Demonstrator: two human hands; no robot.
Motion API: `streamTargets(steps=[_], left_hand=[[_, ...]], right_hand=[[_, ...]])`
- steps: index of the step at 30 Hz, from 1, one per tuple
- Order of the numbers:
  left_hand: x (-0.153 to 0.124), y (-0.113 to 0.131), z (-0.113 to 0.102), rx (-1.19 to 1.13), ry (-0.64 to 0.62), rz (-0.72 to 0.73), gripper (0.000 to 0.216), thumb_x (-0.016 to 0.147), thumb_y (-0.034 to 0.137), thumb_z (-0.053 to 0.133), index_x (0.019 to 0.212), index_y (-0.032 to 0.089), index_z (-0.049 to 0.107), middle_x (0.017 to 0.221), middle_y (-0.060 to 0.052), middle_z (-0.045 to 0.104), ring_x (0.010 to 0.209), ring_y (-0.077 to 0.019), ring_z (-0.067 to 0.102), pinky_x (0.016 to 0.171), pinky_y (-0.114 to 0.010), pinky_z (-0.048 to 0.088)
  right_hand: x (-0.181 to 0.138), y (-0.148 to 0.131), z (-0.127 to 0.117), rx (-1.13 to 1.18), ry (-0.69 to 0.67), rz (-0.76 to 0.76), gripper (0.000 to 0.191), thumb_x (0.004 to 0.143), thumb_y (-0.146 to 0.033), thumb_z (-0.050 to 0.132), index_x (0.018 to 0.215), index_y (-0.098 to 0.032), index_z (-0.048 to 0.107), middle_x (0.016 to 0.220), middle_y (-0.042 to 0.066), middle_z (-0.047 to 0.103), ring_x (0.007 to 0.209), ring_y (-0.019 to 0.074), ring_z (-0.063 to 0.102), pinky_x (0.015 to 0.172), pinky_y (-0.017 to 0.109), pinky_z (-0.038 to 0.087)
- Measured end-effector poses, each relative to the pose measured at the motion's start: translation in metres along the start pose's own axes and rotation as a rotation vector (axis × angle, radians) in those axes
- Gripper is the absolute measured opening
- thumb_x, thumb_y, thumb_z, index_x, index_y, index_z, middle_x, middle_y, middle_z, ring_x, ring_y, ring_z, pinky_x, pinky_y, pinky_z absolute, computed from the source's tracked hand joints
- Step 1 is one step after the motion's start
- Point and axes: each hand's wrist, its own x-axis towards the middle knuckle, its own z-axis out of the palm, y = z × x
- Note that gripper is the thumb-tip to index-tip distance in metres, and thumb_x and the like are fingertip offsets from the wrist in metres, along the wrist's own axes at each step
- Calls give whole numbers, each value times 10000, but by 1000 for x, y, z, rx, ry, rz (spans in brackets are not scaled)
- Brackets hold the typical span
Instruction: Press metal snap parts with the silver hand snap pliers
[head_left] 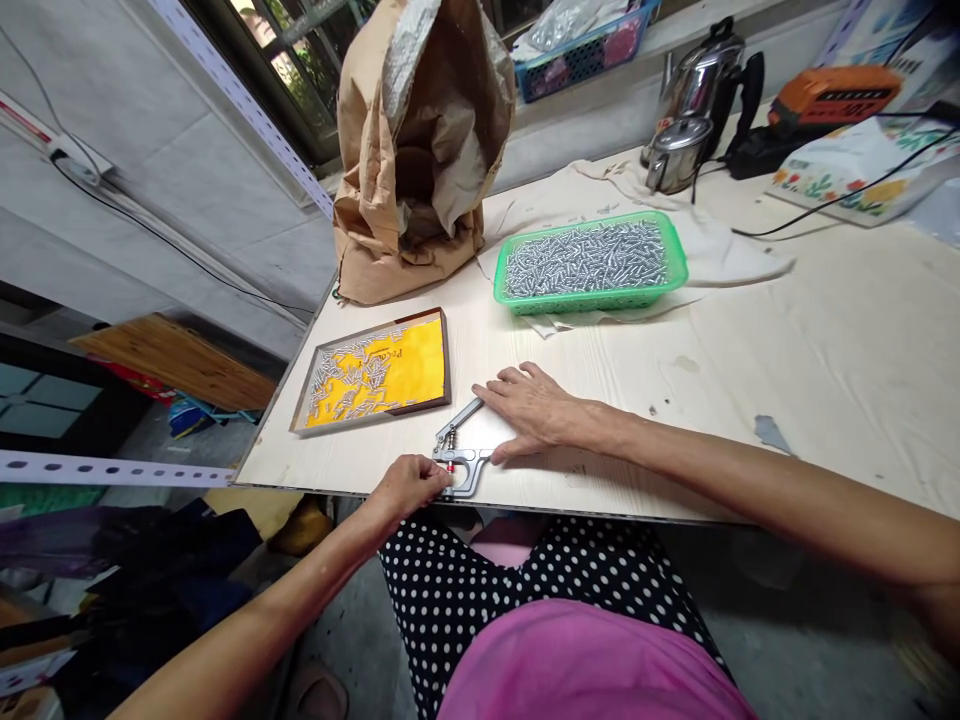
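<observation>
A small metal hand press tool lies at the near edge of the pale wooden table. My right hand rests on its upper handle, with the fingers stretched flat on the tabletop. My left hand is at the tool's jaw end, its fingers pinched together on a tiny part I cannot make out. Just beyond the tool lies a shallow brown-framed tray with a yellow bottom, holding several small silver metal pieces.
A green plastic basket full of small metal pieces sits on a white cloth further back. A tall brown paper sack stands at the table's far left. Kettles, an orange tool and cables lie at the back right.
</observation>
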Motion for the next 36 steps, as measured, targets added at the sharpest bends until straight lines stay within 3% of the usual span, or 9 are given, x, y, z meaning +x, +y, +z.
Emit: streamTargets(steps=[3, 7, 11, 13, 18, 22, 25, 32, 36], left_hand=[[0, 1, 0, -4, -9, -6, 422, 610, 574, 620, 634, 153, 589, 527, 18, 517, 524, -127, 449, 506, -231, 314], [2, -1, 0, -11, -26, -6, 427, 622, 580, 620, 634, 155, 580, 513, 27, 497, 509, -122, 433, 504, -235, 311], [0, -1, 0, 65, -29, -6, 391, 725, 537, 591, 658, 151, 599, 530, 18, 504, 529, -142, 469, 529, -252, 354], [-5, 0, 3, 195, 58, 45, 354, 797, 476, 564, 669, 149, 611, 595, -9, 547, 586, -165, 521, 581, -273, 399], [-10, 20, 18, 484, 422, 526, 340, 821, 364, 653, 1093, 164, 611, 1152, -117, 591, 1063, -275, 547, 900, -394, 460], [11, 44, 23, 637, 267, 778, 683, 783, 290, 706, 1378, 182, 387, 1397, -148, 446, 1253, -303, 435, 1036, -474, 390], [24, 57, 19, 719, 152, 782, 670, 781, 288, 709, 1360, 138, 407, 1282, -149, 526, 1150, -293, 494, 996, -448, 419], [26, 61, 20, 637, 197, 735, 166, 865, 293, 637, 974, 168, 625, 927, -70, 592, 920, -236, 533, 813, -347, 448], [30, 60, 23, 631, 205, 732, 116, 888, 275, 607, 871, 169, 651, 870, -60, 602, 893, -219, 535, 796, -324, 438]], right_hand=[[-9, -5, -3, 6, -55, 8, 1013, 634, -693, 743, 1385, -94, 419, 1220, 201, 570, 1137, 367, 447, 1015, 579, 228], [-11, -11, 0, -11, -56, 33, 917, 679, -617, 759, 1356, -84, 446, 1193, 186, 584, 1100, 348, 474, 1034, 616, 200], [-12, -17, 6, -21, -11, 79, 771, 660, -556, 797, 1213, -76, 554, 1109, 177, 599, 1033, 336, 495, 953, 526, 342], [-14, -20, 8, -2, -10, 90, 629, 667, -505, 808, 1090, -85, 605, 1045, 156, 603, 981, 316, 505, 838, 437, 417], [-19, -22, 9, 32, -5, 49, 411, 750, -401, 775, 978, -94, 624, 979, 128, 594, 928, 273, 503, 735, 362, 434], [-20, -20, 5, 50, -39, 51, 574, 711, -412, 808, 1122, -76, 591, 1058, 149, 591, 966, 277, 510, 779, 374, 444], [-21, -21, -1, 38, -90, 158, 697, 641, -461, 849, 1163, -83, 583, 1086, 164, 593, 968, 298, 523, 766, 388, 451], [-18, -22, 0, -7, -74, 124, 139, 850, -264, 709, 877, -141, 651, 899, 101, 625, 875, 234, 553, 716, 336, 399], [-17, -23, 5, -5, -82, 83, 69, 923, -170, 598, 878, -141, 643, 858, 76, 632, 817, 199, 553, 697, 318, 376]])
